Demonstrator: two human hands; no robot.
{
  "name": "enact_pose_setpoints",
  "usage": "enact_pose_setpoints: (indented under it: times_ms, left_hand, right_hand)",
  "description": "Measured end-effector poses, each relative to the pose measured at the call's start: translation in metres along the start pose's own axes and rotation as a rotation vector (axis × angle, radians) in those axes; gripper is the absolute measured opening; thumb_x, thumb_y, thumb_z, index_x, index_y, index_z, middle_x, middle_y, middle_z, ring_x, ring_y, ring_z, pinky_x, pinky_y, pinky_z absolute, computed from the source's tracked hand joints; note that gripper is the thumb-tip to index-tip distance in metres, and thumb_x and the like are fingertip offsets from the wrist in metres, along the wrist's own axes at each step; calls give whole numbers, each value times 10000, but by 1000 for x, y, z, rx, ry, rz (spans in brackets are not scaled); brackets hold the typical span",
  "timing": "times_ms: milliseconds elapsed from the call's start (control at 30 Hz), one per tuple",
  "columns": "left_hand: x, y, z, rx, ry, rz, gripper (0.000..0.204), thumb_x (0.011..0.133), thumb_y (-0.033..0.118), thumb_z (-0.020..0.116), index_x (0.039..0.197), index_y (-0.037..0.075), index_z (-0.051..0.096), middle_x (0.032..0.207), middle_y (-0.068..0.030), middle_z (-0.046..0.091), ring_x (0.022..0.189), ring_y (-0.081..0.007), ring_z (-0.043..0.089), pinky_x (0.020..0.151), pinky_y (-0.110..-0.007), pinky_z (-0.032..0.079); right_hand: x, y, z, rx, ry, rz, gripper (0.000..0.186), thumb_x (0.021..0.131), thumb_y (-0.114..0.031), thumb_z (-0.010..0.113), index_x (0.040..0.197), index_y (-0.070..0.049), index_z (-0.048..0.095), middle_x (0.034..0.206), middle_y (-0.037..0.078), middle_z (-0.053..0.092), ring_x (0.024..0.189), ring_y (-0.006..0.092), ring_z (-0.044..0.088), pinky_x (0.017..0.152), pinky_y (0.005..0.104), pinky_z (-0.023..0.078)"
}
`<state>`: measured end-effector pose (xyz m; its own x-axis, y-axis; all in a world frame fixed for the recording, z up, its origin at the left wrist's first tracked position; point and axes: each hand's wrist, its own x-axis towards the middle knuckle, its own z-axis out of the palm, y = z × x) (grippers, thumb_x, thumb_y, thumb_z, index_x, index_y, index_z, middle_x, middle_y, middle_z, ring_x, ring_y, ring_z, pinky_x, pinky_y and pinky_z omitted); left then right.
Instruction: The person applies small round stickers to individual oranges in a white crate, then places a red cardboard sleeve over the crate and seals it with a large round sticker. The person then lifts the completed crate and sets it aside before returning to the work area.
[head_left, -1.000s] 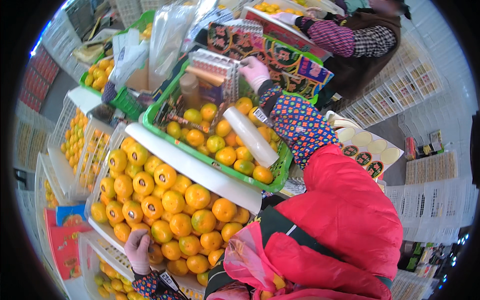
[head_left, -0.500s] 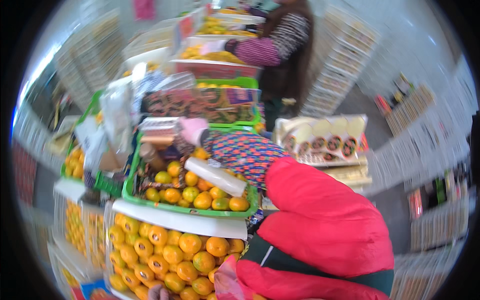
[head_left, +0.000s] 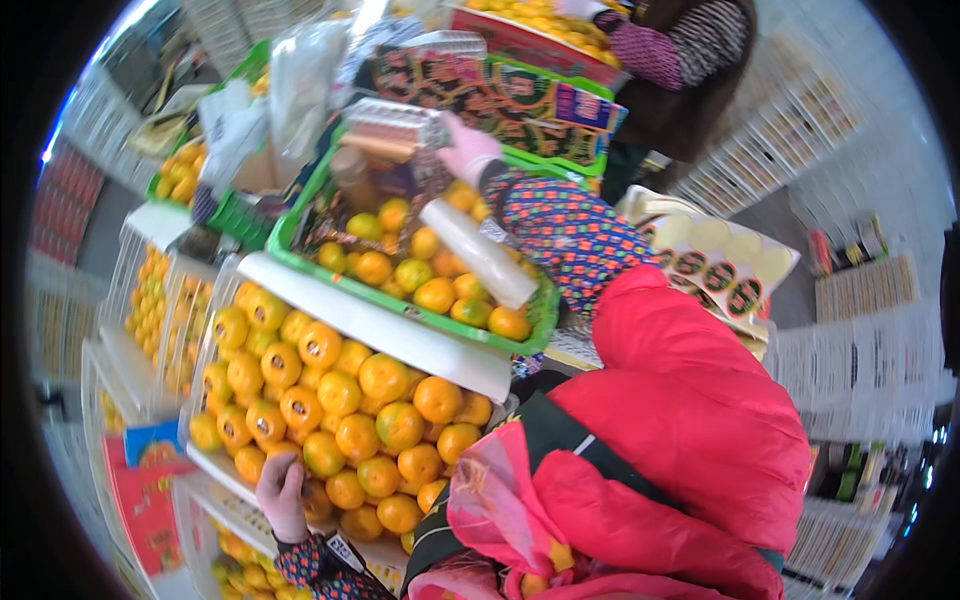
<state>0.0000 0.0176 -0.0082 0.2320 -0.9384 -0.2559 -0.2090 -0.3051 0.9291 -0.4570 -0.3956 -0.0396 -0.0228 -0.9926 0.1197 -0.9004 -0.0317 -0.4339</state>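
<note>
My right hand (head_left: 464, 148), in a pale pink glove, reaches across the green basket (head_left: 543, 322), its fingers closed on the edge of a stack of white printed sheets (head_left: 392, 117). A white roll (head_left: 480, 254) lies below my forearm, on the oranges (head_left: 435, 295) in that basket; a brown bottle (head_left: 350, 178) stands beside the stack. My left hand (head_left: 280, 495), also gloved, is curled at the lower-left edge of the crate of stickered oranges (head_left: 357, 435); what its fingertips hold, if anything, is hidden.
A co-worker (head_left: 690, 60) works at a box of yellow fruit (head_left: 535, 22) beyond. Sticker sheets (head_left: 700, 270) lie right of my arm. Other crates of oranges (head_left: 150, 290) stand left; stacked plastic crates (head_left: 750, 140) line the right. Plastic bags (head_left: 300, 85) are at upper left.
The view swung up toward the co-worker half a second ago and has tilted back down, bringing my left hand fully into sight again. My right hand stays at the white stack.
</note>
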Motion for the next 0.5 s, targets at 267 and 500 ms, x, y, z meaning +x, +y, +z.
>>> enact_pose_setpoints:
  times_ms: [267,500]
  left_hand:
    - [0,17,8,-13,56,-129,152,943,-1,632,1093,0,658,854,-22,661,717,-81,620,571,-199,493]
    - [0,12,5,-6,64,-150,156,946,1,632,1100,1,658,857,-23,664,713,-80,620,572,-197,491]
  right_hand:
    - [16,7,-2,-35,49,-3,670,884,-331,658,1488,-277,371,1088,137,726,989,343,703,869,451,540]
    - [31,3,-13,-130,-43,-19,518,904,-364,644,1389,-240,510,1086,126,727,1032,335,685,894,443,525]
